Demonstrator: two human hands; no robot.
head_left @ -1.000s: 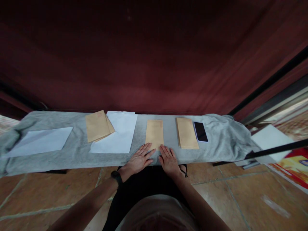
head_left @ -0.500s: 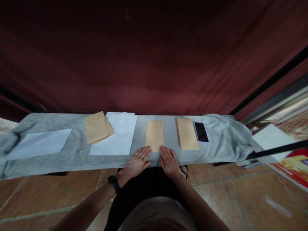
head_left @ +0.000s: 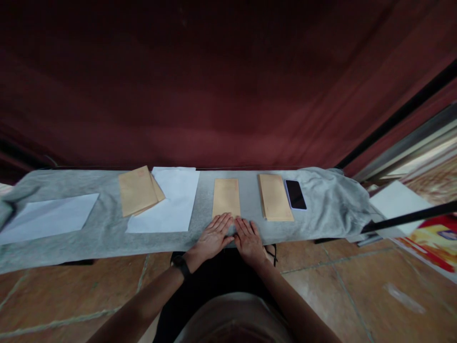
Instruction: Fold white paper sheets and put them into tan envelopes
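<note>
A tan paper envelope [head_left: 226, 196] lies flat on the grey cloth in front of me, its near edge under my fingers. My left hand [head_left: 214, 234], with a dark band on the wrist, rests its outstretched fingers on the envelope's near left part. Flat beside it, my right hand [head_left: 249, 239] touches the near right corner with its fingers extended. The two hands almost meet at the middle of that edge. To the right lies a thicker stack of tan envelopes [head_left: 276, 197].
A phone [head_left: 296, 195] lies right of the stack. Left are white paper sheets [head_left: 178, 200] with tan envelopes [head_left: 137, 191] partly on top, and another white sheet [head_left: 53, 214]. The grey cloth [head_left: 332, 205] covers a narrow surface against a dark red panel [head_left: 228, 105].
My left hand has slid right along the envelope's near edge, toward my right hand. The view has shifted slightly; the envelope stays flat in place.
</note>
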